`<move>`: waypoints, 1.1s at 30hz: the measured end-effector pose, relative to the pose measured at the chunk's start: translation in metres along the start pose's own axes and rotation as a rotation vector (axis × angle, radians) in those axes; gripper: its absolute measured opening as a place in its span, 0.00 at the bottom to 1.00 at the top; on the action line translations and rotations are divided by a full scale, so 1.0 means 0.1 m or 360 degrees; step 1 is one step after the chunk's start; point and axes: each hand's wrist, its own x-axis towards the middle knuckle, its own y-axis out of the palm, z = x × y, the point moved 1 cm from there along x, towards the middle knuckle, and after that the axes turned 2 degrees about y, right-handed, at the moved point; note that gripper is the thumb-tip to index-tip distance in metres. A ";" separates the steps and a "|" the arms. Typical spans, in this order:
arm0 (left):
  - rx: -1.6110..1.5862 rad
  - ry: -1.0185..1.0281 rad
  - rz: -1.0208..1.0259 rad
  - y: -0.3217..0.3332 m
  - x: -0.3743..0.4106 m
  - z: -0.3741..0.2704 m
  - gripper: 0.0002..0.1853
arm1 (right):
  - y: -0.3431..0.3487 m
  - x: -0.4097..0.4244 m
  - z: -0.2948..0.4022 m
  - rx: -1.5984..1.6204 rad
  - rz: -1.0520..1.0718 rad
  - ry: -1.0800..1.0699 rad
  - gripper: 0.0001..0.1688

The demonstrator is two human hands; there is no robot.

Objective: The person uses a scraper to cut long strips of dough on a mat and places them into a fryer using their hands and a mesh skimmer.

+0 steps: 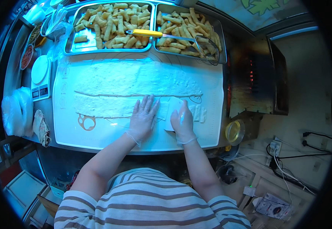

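A long flat strip of dough (108,106) lies on a white pastry mat (66,137), and a wider flattened sheet of dough (131,77) lies just beyond it. My left hand (143,118), in a clear glove, rests with fingers spread on the right part of the near strip. In my gloved right hand (182,121) is a white dough scraper (171,111), held across the strip near its right end. Several narrow cut dough pieces (197,113) lie side by side to the right of that hand.
Two metal trays of fried dough sticks (120,23) stand at the back, a wire skimmer (207,48) across the right one. At left are a kitchen scale (41,77), plastic bags (17,111) and a cloth (41,128); at right, a bowl of oil (234,131) and a heater-like metal appliance (254,77).
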 end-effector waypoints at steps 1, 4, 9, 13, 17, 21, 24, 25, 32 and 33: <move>0.0035 0.0019 0.0004 0.00 0.00 0.05 0.37 | 0.04 -0.07 -0.06 0.0029 -0.0023 -0.0020 0.25; -0.0051 -0.0004 -0.0054 -0.11 -0.05 0.11 0.36 | -0.08 -0.09 0.06 -0.0085 0.0001 0.0140 0.26; 0.0036 -0.0008 0.0010 -0.27 -0.19 0.27 0.37 | 0.22 -0.09 0.38 -0.0176 0.0062 0.0073 0.25; 0.0026 0.0061 0.0100 -0.18 -0.25 0.38 0.39 | 0.17 -0.17 0.21 -0.0088 0.0003 0.0181 0.26; -0.0034 0.0036 -0.0030 -0.38 -0.26 0.42 0.39 | 0.31 -0.12 0.60 -0.0028 0.0062 -0.0010 0.26; 0.0080 0.0018 0.0077 -0.29 -0.37 0.55 0.39 | 0.51 -0.22 0.44 -0.0032 0.0075 -0.0025 0.24; 0.0054 0.0047 0.0050 -0.19 -0.48 0.56 0.40 | 0.41 -0.27 0.34 0.0017 0.0023 0.0059 0.24; 0.0039 0.0031 0.0052 -0.22 -0.47 0.57 0.40 | 0.40 -0.26 0.47 0.0016 0.0064 0.0034 0.25; 0.0186 -0.0111 0.0088 -0.52 -0.58 0.76 0.40 | 0.71 -0.34 0.70 0.0086 0.0131 0.0060 0.27; 0.0194 -0.0092 0.0129 -0.48 -0.61 0.75 0.40 | 0.67 -0.38 0.69 0.0073 0.0088 0.0133 0.27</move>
